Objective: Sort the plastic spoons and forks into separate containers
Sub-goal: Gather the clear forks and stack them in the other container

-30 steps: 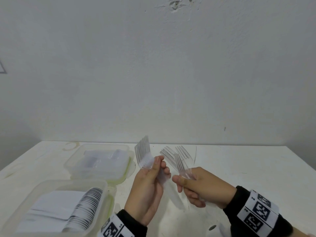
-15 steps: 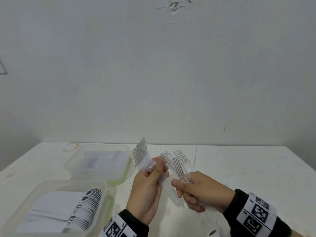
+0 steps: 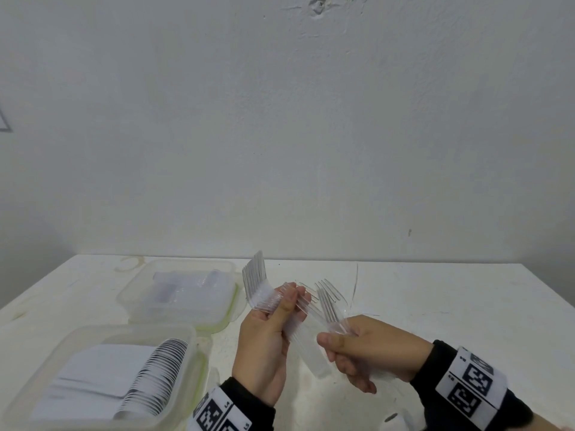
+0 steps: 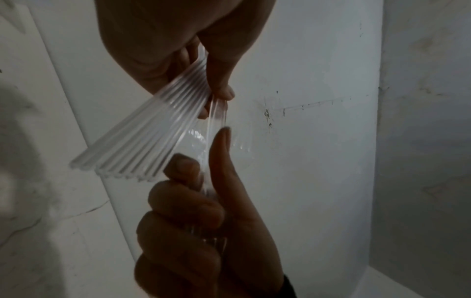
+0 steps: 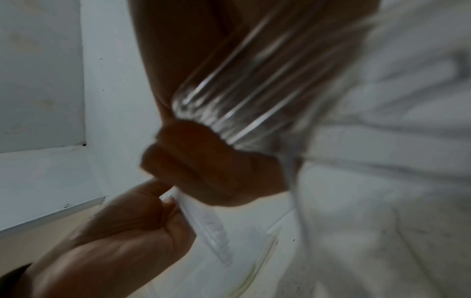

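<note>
Over a scuffed white table [image 3: 435, 306], both hands' fingers clasp ribbed stacks of clear plastic forks [image 3: 258, 290].

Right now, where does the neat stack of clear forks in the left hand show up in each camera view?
Head: stack of forks at centre, tines up, gripped by the left hand.
Left wrist: stack of forks left of centre, fanning down-left from the left hand's grip.
Right wrist: handle ends upper centre, blurred.
Shared landmark: the right hand, holding loose forks beside the stack in all three views.
</note>
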`<state>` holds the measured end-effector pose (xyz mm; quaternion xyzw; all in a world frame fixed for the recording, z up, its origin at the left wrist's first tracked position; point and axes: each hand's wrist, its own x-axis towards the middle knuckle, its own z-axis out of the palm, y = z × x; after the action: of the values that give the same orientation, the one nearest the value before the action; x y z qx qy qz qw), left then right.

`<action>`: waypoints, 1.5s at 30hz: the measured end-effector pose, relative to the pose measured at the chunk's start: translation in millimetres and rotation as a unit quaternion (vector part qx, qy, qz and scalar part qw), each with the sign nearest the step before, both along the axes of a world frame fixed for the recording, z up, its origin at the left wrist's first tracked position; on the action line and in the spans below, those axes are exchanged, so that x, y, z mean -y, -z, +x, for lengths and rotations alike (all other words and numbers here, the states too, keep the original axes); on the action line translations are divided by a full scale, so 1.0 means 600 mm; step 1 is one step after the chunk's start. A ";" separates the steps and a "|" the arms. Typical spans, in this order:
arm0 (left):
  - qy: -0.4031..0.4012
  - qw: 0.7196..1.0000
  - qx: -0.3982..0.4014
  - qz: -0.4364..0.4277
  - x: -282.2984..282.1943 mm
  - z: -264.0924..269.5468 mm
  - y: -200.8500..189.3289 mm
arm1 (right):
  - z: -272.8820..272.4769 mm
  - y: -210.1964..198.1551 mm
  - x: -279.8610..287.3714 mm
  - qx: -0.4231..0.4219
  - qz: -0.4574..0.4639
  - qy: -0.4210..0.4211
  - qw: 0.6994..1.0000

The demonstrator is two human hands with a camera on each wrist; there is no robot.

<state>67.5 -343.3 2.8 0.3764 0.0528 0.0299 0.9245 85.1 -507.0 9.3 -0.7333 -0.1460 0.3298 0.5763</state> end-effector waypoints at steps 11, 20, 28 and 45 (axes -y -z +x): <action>-0.050 0.995 -0.043 -0.075 -0.034 0.022 -0.007 | 0.011 0.002 0.090 0.058 -0.031 0.093 0.994; -0.064 0.988 -0.031 -0.138 -0.034 0.024 -0.012 | 0.010 -0.063 0.079 0.093 -0.123 0.098 0.983; -0.092 0.995 0.012 -0.046 -0.017 0.013 -0.003 | 0.054 -0.040 0.068 -0.031 -0.067 0.217 0.973; 0.066 0.994 -0.059 0.062 -0.029 0.001 0.009 | 0.091 -0.074 0.116 0.146 -0.072 0.235 0.958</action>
<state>67.9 -325.6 -2.4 0.4365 0.0804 -0.0504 0.8947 139.7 -576.3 53.9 -0.8267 -0.0282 0.0836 0.5556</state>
